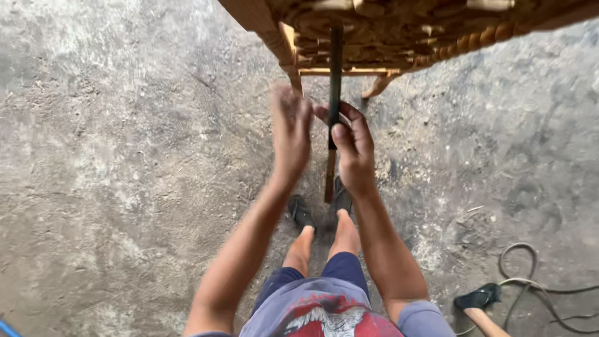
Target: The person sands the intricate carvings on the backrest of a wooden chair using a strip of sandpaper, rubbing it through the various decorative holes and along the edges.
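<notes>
My right hand (pixel 352 146) is closed around a long dark tool with a wooden handle (pixel 335 87), held upright; its top end reaches the underside of a carved wooden piece of furniture (pixel 399 31). Beside it, my left hand (pixel 290 128) is blurred, fingers extended and together, holding nothing, close to the tool and the furniture's turned leg (pixel 290 62). The tool's wooden end (pixel 329 181) hangs down between my hands toward my feet.
Rough grey concrete floor (pixel 125 156) lies all round. My sandalled feet (pixel 321 212) stand below the hands. Another person's foot in a dark sandal (pixel 479 298) and a coiled cable (pixel 530 274) lie at the lower right. A blue edge (pixel 6 329) shows bottom left.
</notes>
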